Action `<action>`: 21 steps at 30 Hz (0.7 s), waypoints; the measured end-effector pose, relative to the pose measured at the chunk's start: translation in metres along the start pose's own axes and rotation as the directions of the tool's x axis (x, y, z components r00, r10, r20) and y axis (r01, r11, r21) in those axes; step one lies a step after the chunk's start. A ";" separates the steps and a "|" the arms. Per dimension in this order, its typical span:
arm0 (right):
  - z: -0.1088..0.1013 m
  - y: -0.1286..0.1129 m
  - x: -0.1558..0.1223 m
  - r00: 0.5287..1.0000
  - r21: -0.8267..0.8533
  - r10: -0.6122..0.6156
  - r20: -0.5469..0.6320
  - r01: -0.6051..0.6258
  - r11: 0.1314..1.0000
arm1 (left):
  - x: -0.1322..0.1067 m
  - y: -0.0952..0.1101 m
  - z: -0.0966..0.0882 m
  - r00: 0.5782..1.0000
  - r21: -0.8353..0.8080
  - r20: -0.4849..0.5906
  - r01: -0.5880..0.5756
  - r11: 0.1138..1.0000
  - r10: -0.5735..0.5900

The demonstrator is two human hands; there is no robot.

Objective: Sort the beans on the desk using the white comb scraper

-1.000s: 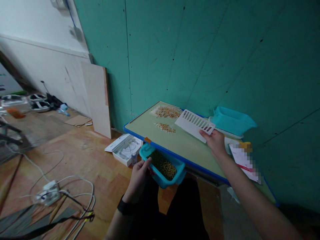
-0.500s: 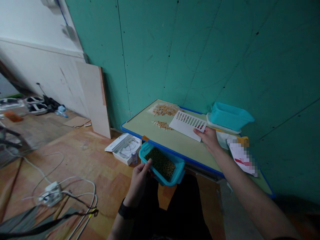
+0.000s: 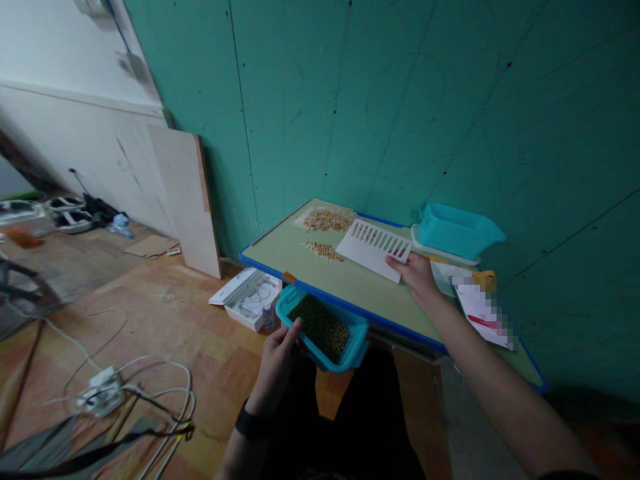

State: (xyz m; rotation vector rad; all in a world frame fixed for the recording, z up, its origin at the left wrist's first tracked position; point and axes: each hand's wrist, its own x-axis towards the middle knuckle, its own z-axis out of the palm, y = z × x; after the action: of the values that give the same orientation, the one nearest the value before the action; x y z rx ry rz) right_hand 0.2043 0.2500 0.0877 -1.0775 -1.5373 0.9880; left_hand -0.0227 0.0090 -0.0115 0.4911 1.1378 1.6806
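Observation:
My left hand [image 3: 277, 360] grips the near left corner of a blue tub [image 3: 353, 347] filled with green and yellow beans, held just below the table's front edge. My right hand [image 3: 416, 275] holds the near corner of a white slotted plastic card [image 3: 373, 248] that lies on the green table top [image 3: 320, 270]. Two loose piles of yellow beans [image 3: 326, 220] sit on the table left of the card.
A second blue tub [image 3: 457, 232] on a white lid stands at the table's back right, against the green wall. A paper sheet [image 3: 480, 310] lies to the right. On the wooden floor lie an open white box [image 3: 247, 297], a power strip [image 3: 100, 393] and cables.
The white card and my right hand have shifted slightly left toward the bean piles. My left hand still holds the tub in the same place.

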 end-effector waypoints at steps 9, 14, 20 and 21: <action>0.002 -0.005 -0.004 0.999 0.020 0.021 0.046 -0.022 1.000 | -0.001 0.001 0.000 1.000 -0.005 -0.003 0.006 1.000 -0.006; 0.004 -0.008 -0.006 0.997 0.043 0.043 0.057 -0.046 0.998 | -0.001 0.002 0.002 1.000 -0.015 -0.024 0.007 1.000 -0.007; 0.005 -0.013 -0.011 0.994 0.018 0.061 0.089 -0.063 0.998 | -0.002 0.004 0.003 1.000 -0.038 0.000 0.004 0.999 -0.004; 0.005 -0.014 -0.012 0.994 0.015 0.065 0.090 -0.067 0.998 | -0.002 0.004 0.003 1.000 -0.038 -0.001 0.002 0.999 -0.002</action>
State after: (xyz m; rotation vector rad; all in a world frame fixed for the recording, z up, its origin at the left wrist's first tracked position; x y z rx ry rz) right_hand 0.1988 0.2339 0.0969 -1.0903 -1.5701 1.1059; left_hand -0.0213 0.0080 -0.0065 0.4656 1.1050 1.6976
